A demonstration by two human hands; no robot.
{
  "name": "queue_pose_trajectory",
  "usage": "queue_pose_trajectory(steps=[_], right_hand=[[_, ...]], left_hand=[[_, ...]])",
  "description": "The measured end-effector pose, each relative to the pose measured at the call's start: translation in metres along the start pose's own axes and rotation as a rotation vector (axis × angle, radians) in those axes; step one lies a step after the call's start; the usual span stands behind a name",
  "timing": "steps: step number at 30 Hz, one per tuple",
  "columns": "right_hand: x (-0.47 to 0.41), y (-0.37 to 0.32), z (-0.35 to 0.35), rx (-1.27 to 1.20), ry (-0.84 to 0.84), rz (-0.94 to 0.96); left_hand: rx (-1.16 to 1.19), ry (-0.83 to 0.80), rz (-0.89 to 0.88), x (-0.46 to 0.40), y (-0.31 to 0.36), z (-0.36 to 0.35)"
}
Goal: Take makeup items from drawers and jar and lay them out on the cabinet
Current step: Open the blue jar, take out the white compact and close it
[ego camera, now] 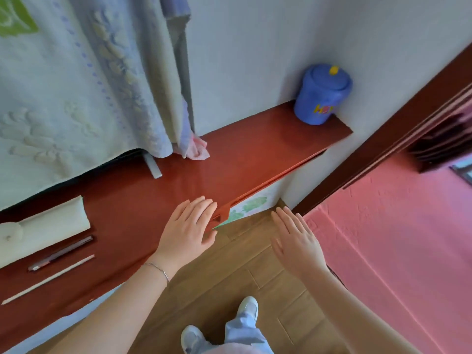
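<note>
A red-brown cabinet top (245, 159) runs from lower left to upper right. At its far right end, in the wall corner, stands a blue lidded jar (320, 94) with a yellow knob. My left hand (190, 229) lies flat with straight fingers over the cabinet's front edge. My right hand (297, 240) hovers open above the wooden floor, right of the cabinet, holding nothing. On the cabinet's left end lie a dark pen-like stick (61, 252) and a thin white stick (48, 278). The drawer fronts are mostly hidden below the top edge.
A pale quilted cover (76, 85) drapes over something at the back left. A pink cloth (196, 148) lies beside it. A white folded item (43, 227) sits at the left. A pink wall (398, 238) and dark door frame (383, 139) stand to the right.
</note>
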State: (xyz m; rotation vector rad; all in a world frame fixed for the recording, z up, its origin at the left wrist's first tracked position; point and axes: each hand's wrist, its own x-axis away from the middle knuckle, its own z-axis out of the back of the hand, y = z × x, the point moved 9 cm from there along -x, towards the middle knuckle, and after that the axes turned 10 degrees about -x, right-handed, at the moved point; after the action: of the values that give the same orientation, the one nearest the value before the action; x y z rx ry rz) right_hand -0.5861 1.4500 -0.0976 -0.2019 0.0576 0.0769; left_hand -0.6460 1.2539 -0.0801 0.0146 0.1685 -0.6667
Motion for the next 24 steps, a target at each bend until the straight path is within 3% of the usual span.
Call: queue_pose_trajectory(steps=[9, 16, 24], right_hand=[[0.041, 0.113, 0.035, -0.007, 0.130, -0.193], [0.021, 0.179, 0.047, -0.019, 0.121, -0.223], [-0.059, 0.227, 0.082, 0.041, 0.178, -0.196]], left_hand=[[-0.039, -0.067, -0.196, -0.096, 0.090, -0.008], [-0.067, -0.010, -0.186, -0.160, 0.122, 0.001], [-0.104, 0.073, -0.130, -0.248, 0.111, 0.010]])
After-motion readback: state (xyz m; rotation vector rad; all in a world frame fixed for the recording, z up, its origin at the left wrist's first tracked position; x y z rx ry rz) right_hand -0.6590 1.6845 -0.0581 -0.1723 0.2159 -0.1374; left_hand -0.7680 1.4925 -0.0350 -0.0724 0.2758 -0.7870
